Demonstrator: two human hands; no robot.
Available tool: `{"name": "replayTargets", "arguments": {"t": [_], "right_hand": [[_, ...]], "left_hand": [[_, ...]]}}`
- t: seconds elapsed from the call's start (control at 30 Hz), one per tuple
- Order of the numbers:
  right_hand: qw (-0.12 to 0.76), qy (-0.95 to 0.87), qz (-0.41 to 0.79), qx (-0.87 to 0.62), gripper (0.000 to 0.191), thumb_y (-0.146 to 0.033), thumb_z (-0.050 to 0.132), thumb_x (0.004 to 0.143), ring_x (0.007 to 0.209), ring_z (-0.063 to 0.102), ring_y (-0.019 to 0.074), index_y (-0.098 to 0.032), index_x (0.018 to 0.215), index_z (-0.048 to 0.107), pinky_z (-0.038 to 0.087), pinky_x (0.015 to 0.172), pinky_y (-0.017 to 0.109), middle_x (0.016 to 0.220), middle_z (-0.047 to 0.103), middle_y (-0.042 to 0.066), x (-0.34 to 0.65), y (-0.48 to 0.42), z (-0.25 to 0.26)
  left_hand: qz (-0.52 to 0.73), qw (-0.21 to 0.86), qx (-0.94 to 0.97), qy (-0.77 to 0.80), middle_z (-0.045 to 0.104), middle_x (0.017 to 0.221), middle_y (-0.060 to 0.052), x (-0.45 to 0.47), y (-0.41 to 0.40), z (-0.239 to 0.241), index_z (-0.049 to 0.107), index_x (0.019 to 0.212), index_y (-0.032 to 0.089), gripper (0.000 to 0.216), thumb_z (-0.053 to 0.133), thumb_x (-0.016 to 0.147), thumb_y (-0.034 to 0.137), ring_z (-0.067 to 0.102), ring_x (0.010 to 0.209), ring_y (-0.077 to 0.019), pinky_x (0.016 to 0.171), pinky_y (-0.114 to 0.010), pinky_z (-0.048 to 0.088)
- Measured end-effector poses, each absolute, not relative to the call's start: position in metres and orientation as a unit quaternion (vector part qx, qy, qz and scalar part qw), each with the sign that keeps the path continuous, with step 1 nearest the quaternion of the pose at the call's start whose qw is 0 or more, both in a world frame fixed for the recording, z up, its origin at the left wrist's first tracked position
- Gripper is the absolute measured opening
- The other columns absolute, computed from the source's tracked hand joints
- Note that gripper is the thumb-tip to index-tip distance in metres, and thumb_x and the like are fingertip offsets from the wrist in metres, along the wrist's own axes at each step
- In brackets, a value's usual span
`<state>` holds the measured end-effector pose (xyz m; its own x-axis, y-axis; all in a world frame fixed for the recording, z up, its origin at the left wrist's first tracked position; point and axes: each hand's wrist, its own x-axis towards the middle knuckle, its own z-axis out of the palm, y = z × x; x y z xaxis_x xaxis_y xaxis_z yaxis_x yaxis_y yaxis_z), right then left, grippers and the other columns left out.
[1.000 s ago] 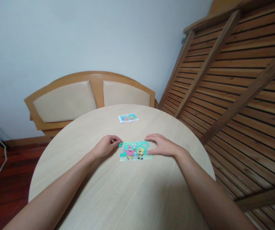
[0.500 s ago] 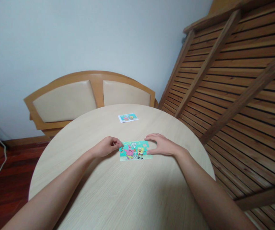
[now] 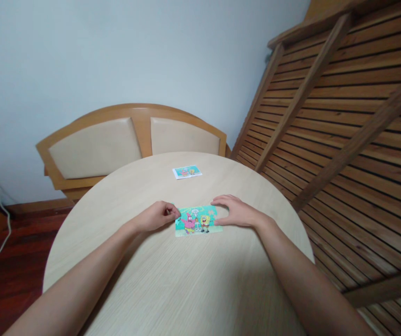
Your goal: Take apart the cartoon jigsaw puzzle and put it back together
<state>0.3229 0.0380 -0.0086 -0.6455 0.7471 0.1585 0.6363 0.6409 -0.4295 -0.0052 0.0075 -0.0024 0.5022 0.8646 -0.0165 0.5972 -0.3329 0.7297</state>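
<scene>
A small cartoon jigsaw puzzle (image 3: 197,221) with a teal background lies flat on the round pale wooden table (image 3: 172,280). My left hand (image 3: 156,216) sits at the puzzle's left edge, fingers curled into a pinch against its upper left corner; what they pinch is too small to name. My right hand (image 3: 235,212) rests at the puzzle's right edge, fingers arched over it and thumb against the side, steadying it.
A small printed card (image 3: 187,171) with the same cartoon picture lies farther back on the table. A wooden bench backrest (image 3: 130,140) with beige pads curves behind the table. A slatted wooden frame (image 3: 343,116) leans on the right. A cable runs over the dark floor at left.
My left hand has crept slightly rightward and down against the puzzle's left edge, covering the corner piece. My right hand has stayed where it was.
</scene>
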Motion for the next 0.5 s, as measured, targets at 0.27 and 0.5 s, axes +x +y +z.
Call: {"name": "replayTargets", "arguments": {"t": [0.27, 0.5], "right_hand": [[0.159, -0.892, 0.168, -0.388, 0.075, -0.066, 0.074, 0.071, 0.129, 0.05, 0.0315, -0.025, 0.132, 0.062, 0.036, 0.112, 0.048, 0.136, 0.06, 0.009, 0.323, 0.038, -0.009], [0.175, -0.887, 0.167, -0.393, 0.066, -0.064, 0.07, 0.077, 0.127, 0.052, 0.0303, -0.024, 0.129, 0.063, 0.039, 0.111, 0.048, 0.134, 0.061, 0.01, 0.325, 0.037, -0.006]], "left_hand": [[0.164, 0.236, 0.822, 0.492, 0.072, 0.076, -0.003, -0.006, 0.007, 0.0, 0.076, 0.088, 0.021, 0.025, 0.057, 0.083, 0.036, 0.058, 0.062, -0.016, 0.057, -0.026, 0.037], [0.211, 0.101, 0.787, 0.57, 0.074, 0.1, -0.008, -0.028, 0.019, 0.001, 0.075, 0.1, 0.021, 0.031, 0.052, 0.09, 0.04, 0.064, 0.079, -0.0217, 0.068, -0.029, 0.042]]}}
